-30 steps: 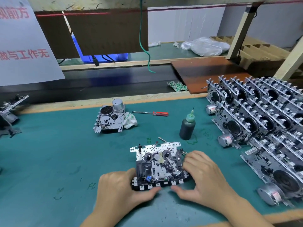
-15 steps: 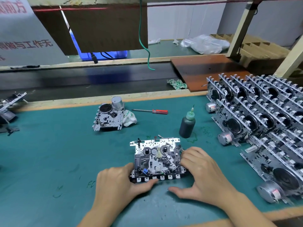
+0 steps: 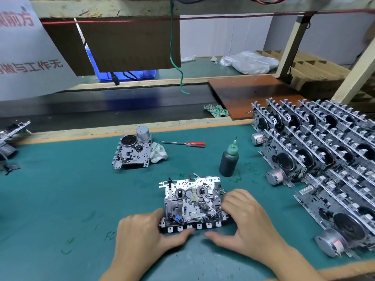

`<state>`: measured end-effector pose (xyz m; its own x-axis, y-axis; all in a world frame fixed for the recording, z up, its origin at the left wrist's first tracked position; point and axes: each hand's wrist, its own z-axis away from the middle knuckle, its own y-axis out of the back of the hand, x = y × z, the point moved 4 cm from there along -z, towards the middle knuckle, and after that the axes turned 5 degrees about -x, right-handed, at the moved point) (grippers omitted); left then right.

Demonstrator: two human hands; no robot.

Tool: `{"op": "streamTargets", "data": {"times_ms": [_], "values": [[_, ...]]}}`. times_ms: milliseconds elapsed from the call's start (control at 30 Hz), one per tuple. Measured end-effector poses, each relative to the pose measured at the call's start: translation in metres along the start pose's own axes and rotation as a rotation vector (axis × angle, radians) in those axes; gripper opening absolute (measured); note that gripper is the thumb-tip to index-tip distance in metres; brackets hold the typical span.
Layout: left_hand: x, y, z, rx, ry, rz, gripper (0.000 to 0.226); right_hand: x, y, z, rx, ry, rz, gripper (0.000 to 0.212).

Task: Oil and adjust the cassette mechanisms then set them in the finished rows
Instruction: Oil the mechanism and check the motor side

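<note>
Cassette mechanism [image 3: 192, 203], apparently gripped between both hands' fingers [image 3: 233, 201]

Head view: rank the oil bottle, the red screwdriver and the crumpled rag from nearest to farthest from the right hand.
1. Oil bottle, upright just beyond the right hand.
2. Red screwdriver, lying flat farther back, toward the mat's far edge.
3. Crumpled rag, farthest, back-left beside the spare mechanism.
</note>
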<state>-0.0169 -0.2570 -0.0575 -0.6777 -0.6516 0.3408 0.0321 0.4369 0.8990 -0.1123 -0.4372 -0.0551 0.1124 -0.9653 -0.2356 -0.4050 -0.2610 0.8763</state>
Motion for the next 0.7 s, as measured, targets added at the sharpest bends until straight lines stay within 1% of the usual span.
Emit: {"op": "streamTargets", "data": {"times_ms": [100,167,200,300,333,367,400,433,467,500,533,567,633,700], "values": [[0.001,0.000,-0.001,-0.008,0.012,0.010,0.062,0.000,0.002,-0.001,-0.020,0.017,-0.042,0.059],[-0.002,0.000,-0.002,-0.017,-0.024,0.018,0.061,-0.001,0.002,0.000,-0.018,0.017,-0.030,0.055],[-0.004,0.000,-0.002,-0.035,-0.047,0.031,0.064,-0.001,0.001,0.000,-0.011,0.009,-0.008,0.052],[-0.009,0.002,-0.003,-0.130,-0.069,0.081,0.079,-0.003,0.001,0.000,-0.005,-0.031,0.052,0.046],[-0.009,0.004,-0.002,-0.156,-0.059,0.107,0.081,-0.003,0.002,-0.001,-0.020,-0.039,0.051,0.047],[-0.009,0.006,-0.002,-0.179,-0.045,0.164,0.079,-0.003,0.003,-0.001,-0.035,-0.048,0.040,0.047],[-0.008,0.008,-0.004,-0.176,-0.031,0.251,0.069,-0.002,0.006,-0.003,-0.058,-0.068,0.007,0.048],[-0.010,0.010,-0.005,-0.133,-0.014,0.361,0.057,-0.002,0.008,-0.005,-0.081,-0.099,-0.061,0.048],[-0.010,0.012,-0.006,-0.102,0.012,0.494,0.049,-0.001,0.011,-0.007,-0.098,-0.144,-0.173,0.048],[-0.011,0.014,-0.007,-0.066,0.039,0.623,0.049,0.000,0.013,-0.010,-0.111,-0.205,-0.315,0.046],[-0.012,0.016,-0.009,-0.020,0.078,0.696,0.054,0.001,0.014,-0.012,-0.136,-0.280,-0.452,0.049],[-0.013,0.018,-0.010,0.022,0.110,0.706,0.060,0.001,0.014,-0.014,-0.151,-0.340,-0.544,0.052],[-0.011,0.021,-0.015,0.051,0.152,0.699,0.070,0.001,0.015,-0.020,-0.168,-0.412,-0.597,0.057],[-0.011,0.021,-0.018,0.032,0.218,0.756,0.074,-0.001,0.015,-0.026,-0.214,-0.470,-0.644,0.063]]}}
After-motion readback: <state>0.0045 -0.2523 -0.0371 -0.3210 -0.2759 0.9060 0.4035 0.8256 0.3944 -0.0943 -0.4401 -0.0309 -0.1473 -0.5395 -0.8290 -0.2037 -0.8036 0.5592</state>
